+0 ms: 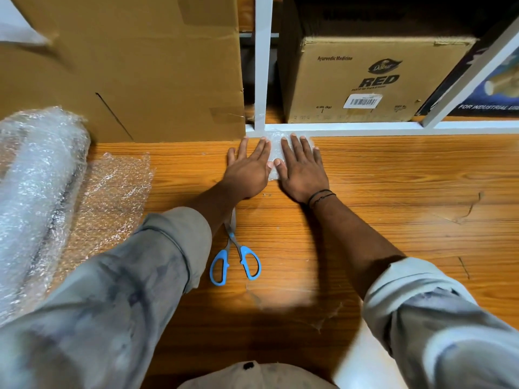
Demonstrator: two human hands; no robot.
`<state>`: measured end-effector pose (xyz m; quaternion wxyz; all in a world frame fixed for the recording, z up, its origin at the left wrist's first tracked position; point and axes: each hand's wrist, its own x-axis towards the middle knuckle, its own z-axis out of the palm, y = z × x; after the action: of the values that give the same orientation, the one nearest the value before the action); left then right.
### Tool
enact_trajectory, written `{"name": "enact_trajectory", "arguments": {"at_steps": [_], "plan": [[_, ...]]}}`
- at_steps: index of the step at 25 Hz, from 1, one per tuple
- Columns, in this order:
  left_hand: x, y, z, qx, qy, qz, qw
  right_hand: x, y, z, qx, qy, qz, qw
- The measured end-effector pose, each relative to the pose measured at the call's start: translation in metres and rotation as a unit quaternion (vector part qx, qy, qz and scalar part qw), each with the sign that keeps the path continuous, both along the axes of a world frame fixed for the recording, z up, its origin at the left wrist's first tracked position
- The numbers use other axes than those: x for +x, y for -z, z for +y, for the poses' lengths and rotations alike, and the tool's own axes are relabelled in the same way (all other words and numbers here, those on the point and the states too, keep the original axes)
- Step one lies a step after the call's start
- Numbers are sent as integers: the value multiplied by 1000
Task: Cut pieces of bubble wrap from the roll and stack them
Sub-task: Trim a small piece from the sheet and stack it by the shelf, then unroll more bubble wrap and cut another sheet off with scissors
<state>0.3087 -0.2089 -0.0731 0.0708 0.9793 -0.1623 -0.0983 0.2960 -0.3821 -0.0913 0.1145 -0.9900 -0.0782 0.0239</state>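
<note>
Now the left hand (247,167) and right hand (302,170) press flat, fingers straight, on the cut bubble wrap (274,153) at the counter's (393,209) far edge, while the roll (36,192) lies far left, its long axis running front to back.

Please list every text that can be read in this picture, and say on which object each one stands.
"Ayurvedic Medicine": on the cardboard box on the shelf.
"Dabur": logo on the same box.
"RED": large letters on the same box.
"FOR INDUSTRIAL U", cut off at the picture's edge: on the dark box at the right.
Too small or blurred to read: the line under "RED", the barcode label, the small print along that box's bottom.
</note>
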Motion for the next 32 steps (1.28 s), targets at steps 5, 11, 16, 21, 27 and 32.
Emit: {"name": "enact_trajectory", "arguments": {"at_steps": [5, 11, 16, 21, 27, 32], "plan": [[-31, -22, 9, -72, -71, -27, 995, -24, -16, -4, 104, 45, -77, 991], [-108, -20, 45, -99, -121, -40, 987, -99, -16, 15, 162, 60, -141, 975], [-145, -22, 69, -98, -145, -60, 983, -135, -11, 49, 164, -7, -134, 977], [-163, -31, 97, -95, -166, -100, 976, -152, -19, 88, 183, -36, -102, 977], [-192, -35, 143, -114, -221, -119, 961, -170, -24, 132, 190, -87, -84, 974], [-210, -39, 208, -96, -223, -137, 960, -185, -23, 200, 205, -85, -64, 973]]}}
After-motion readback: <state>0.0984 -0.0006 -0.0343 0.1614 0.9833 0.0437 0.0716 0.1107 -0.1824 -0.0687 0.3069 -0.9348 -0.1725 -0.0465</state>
